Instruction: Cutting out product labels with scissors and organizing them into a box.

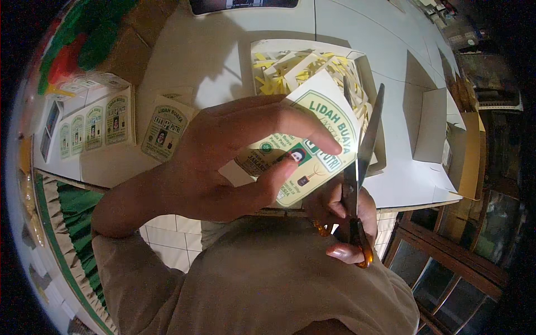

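My left hand (234, 150) holds a printed paper label (314, 167) between thumb and fingers, tilted, with a pale green design and a white margin. A pair of scissors (360, 180) with amber handles is in my right hand (364, 209), its blades pointing up and spread apart at the label's right edge. Behind the label stands an open cardboard box (372, 83) holding many yellow and white paper strips (284, 71). Another printed label (163, 130) lies on the table left of my left hand. My palm side on the right is partly hidden by the label.
More printed labels (94, 125) lie in a row at the left of the white table (398, 167). A dark-screened device (247, 3) is at the far edge. An open carton (431, 121) stands at the right, near a wood-framed glass piece (444, 268) below the table's level.
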Tool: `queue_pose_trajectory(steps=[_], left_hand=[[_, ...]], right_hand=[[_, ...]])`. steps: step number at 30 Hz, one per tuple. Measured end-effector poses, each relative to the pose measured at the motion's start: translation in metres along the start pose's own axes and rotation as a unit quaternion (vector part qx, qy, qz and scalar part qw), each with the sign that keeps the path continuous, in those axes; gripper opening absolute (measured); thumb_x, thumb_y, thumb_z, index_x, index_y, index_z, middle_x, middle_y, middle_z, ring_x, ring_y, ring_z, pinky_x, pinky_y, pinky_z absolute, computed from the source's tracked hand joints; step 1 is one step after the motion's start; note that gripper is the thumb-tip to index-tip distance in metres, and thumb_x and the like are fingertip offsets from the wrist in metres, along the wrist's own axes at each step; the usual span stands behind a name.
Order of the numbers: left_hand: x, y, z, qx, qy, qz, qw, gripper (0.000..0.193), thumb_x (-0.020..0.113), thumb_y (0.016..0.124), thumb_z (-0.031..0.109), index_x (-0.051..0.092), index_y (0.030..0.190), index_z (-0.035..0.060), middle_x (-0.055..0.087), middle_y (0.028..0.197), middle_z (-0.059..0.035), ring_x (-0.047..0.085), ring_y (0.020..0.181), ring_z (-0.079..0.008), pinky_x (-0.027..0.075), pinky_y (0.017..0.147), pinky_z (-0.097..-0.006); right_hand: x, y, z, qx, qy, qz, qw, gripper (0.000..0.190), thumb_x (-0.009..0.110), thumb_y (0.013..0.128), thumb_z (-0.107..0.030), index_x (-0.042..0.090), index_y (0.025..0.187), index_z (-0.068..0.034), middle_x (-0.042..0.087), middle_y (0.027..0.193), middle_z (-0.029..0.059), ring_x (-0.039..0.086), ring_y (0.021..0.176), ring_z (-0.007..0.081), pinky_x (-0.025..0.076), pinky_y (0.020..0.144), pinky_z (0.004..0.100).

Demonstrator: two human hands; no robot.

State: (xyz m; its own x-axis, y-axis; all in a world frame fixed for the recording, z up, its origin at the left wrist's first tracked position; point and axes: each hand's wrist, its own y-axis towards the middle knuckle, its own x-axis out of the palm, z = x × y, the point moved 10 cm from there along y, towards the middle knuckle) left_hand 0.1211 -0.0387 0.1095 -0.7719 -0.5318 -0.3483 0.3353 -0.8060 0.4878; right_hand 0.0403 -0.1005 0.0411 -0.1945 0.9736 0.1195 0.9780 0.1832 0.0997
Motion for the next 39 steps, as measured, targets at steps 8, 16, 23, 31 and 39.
queue_pose_trajectory(steps=[8,16,23,31,39], left_hand=[[-0.002,-0.001,-0.004,-0.017,-0.029,0.011,0.999,0.019,0.047,0.072,0.008,0.053,0.088,0.0010,0.057,0.082,-0.0130,0.055,0.076,-0.0213,0.041,0.070,-0.0307],[-0.003,0.000,-0.001,-0.007,-0.004,0.000,1.000,0.019,0.048,0.071,0.008,0.053,0.088,0.0011,0.057,0.081,-0.0125,0.055,0.075,-0.0214,0.042,0.070,-0.0307],[-0.003,0.000,-0.002,-0.006,-0.003,0.007,1.000,0.019,0.046,0.070,0.007,0.053,0.087,0.0011,0.057,0.081,-0.0126,0.056,0.073,-0.0213,0.043,0.067,-0.0299],[-0.007,0.003,0.001,0.013,-0.007,0.013,1.000,0.020,0.048,0.068,0.006,0.053,0.086,-0.0005,0.057,0.082,-0.0132,0.056,0.075,-0.0208,0.043,0.069,-0.0295],[-0.005,0.020,0.009,0.018,0.043,0.025,0.999,0.020,0.054,0.069,0.002,0.053,0.089,0.0022,0.056,0.083,-0.0122,0.055,0.078,-0.0195,0.045,0.069,-0.0298]], right_hand=[[0.001,0.000,-0.001,-0.014,-0.022,-0.024,0.999,0.038,0.068,0.053,-0.015,0.037,0.073,-0.004,0.034,0.060,0.0026,0.035,0.050,0.0166,0.026,0.045,0.0267],[0.001,0.003,-0.003,-0.019,0.017,-0.012,1.000,0.037,0.068,0.055,-0.013,0.035,0.069,-0.006,0.033,0.059,0.0020,0.033,0.051,0.0159,0.026,0.047,0.0257],[0.005,0.001,-0.003,-0.038,0.005,-0.040,0.998,0.036,0.067,0.055,-0.009,0.034,0.070,-0.006,0.031,0.060,0.0012,0.031,0.052,0.0151,0.025,0.048,0.0254],[0.003,-0.005,0.001,0.035,0.009,-0.037,0.999,0.034,0.064,0.059,-0.002,0.035,0.076,-0.006,0.029,0.069,0.0003,0.031,0.062,0.0105,0.025,0.055,0.0213],[0.002,0.008,-0.016,0.057,0.016,-0.057,0.997,0.029,0.059,0.065,0.002,0.034,0.078,-0.006,0.029,0.071,-0.0004,0.031,0.065,0.0087,0.025,0.057,0.0202]])
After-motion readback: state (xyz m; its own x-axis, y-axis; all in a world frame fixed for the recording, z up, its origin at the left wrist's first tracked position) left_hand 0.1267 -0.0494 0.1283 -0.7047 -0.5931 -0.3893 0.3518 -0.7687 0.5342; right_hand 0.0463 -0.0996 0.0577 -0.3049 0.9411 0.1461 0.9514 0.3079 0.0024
